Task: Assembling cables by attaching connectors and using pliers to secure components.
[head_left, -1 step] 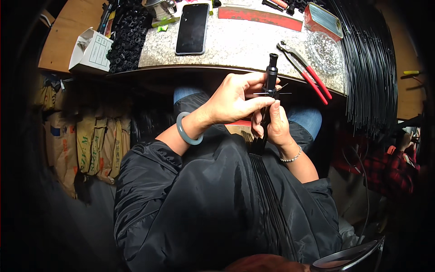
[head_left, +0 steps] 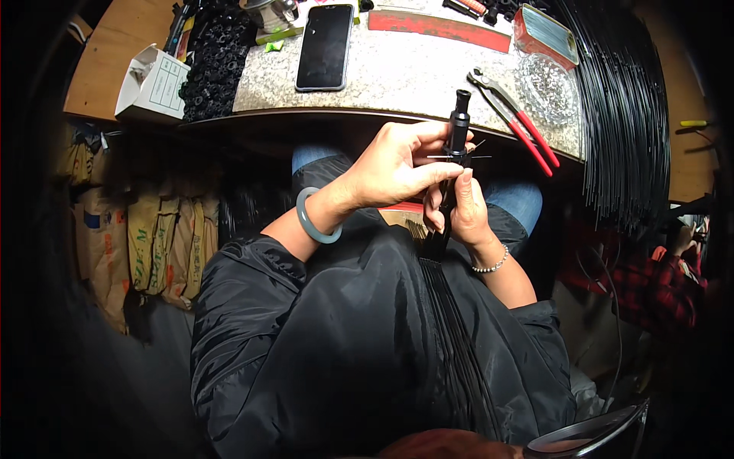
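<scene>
What looks like an umbrella frame stands near upright in front of me: a black cylindrical end piece [head_left: 459, 126] on top and a bundle of long thin black ribs [head_left: 451, 321] running down over my dark apron. My left hand [head_left: 401, 164] is closed around the frame just below the end piece, its thumb pointing right. Below it my right hand [head_left: 468, 214] grips the rib bundle between thumb and fingers. Thin wires [head_left: 480, 157] stick out sideways by the left fingertips. Part of the frame is hidden behind my fingers.
On the worktable lie a phone [head_left: 325, 50], red-handled pliers [head_left: 527, 130], a red strip [head_left: 440, 29], a tin of thin pins [head_left: 544, 38] and heaped small black parts [head_left: 218, 65]. A white box [head_left: 157, 84] stands left. Long black rods [head_left: 627, 115] overhang the right edge. Sacks [head_left: 153, 245] stand lower left.
</scene>
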### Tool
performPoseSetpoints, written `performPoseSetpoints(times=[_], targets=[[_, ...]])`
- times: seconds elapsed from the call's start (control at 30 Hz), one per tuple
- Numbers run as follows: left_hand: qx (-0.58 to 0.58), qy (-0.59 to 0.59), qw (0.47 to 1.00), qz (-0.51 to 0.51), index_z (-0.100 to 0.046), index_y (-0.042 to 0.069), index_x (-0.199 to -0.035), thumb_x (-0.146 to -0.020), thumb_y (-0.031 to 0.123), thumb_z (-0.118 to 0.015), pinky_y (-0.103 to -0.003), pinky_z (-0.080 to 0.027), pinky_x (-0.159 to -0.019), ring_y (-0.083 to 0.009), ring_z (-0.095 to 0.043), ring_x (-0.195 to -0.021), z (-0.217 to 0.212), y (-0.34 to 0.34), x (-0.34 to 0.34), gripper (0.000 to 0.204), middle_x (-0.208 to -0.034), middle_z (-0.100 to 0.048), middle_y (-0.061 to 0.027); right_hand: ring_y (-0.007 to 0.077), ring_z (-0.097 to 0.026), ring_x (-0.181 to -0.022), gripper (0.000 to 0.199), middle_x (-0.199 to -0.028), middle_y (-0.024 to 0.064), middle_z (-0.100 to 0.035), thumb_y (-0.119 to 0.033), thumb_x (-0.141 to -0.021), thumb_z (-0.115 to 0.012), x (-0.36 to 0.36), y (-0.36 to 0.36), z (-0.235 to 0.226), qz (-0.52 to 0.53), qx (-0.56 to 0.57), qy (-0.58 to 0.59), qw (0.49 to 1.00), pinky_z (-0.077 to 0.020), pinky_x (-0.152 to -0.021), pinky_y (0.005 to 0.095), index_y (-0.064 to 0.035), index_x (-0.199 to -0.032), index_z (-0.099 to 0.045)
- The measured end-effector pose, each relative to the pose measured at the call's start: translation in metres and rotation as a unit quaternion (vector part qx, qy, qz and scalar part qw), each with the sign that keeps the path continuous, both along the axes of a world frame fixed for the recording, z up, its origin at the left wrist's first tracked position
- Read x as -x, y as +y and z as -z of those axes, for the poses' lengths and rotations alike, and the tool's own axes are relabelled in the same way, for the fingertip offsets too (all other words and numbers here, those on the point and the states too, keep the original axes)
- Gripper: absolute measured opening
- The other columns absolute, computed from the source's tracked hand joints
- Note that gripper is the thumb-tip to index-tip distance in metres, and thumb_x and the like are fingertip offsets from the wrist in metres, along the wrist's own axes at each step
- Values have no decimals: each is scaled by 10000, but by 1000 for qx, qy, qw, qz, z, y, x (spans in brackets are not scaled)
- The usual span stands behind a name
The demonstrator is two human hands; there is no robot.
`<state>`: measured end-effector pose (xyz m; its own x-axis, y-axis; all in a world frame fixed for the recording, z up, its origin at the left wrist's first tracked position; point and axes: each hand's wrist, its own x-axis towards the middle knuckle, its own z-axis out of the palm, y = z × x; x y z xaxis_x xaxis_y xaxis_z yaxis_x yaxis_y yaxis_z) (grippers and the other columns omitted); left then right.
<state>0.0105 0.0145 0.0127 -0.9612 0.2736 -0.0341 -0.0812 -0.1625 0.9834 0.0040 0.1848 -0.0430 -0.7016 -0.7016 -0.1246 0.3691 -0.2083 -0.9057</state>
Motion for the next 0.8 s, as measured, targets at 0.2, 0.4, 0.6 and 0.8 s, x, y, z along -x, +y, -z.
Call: performPoseSetpoints(times=[0.2,0.4,0.6,0.8], targets=[[-78,-56,995,27,-534,-64,-1201,-809,-35,-629,-283,-516,-832,-157,-623,-929,-4,-8,4,405,-1060,-642,-147,133,-379,-342,635,-456,55,-421,-603,-923,-228,2,0,1,-26,10,10,1000,-352,-368,244,-36,-745,-451],[-69,-23,997,22,-591,-69,-1126,-760,-52,-678,-270,-541,-761,-151,-645,-838,-3,-10,7,376,-974,-665,-134,146,-374,-340,643,-451,63,-417,-595,-931,-197,1,0,-3,-34,7,32,999,-346,-367,252,-34,-735,-441],[-24,206,977,41,-608,-80,-1067,-814,-43,-609,-251,-547,-602,-161,-677,-692,-28,6,-46,256,-852,-675,-128,115,-573,-673,644,-796,58,-608,-557,-904,-375,-31,28,-10,-55,-23,185,981,-460,-608,236,48,-1042,-548],[-214,8,977,-20,-599,-49,-1042,-801,242,-694,-272,-524,-426,-166,-621,-499,12,15,-22,390,-758,-659,-111,160,-582,-547,647,-643,94,-576,-572,-932,-270,0,13,-13,-93,26,116,989,-468,-531,270,16,-854,-528]])
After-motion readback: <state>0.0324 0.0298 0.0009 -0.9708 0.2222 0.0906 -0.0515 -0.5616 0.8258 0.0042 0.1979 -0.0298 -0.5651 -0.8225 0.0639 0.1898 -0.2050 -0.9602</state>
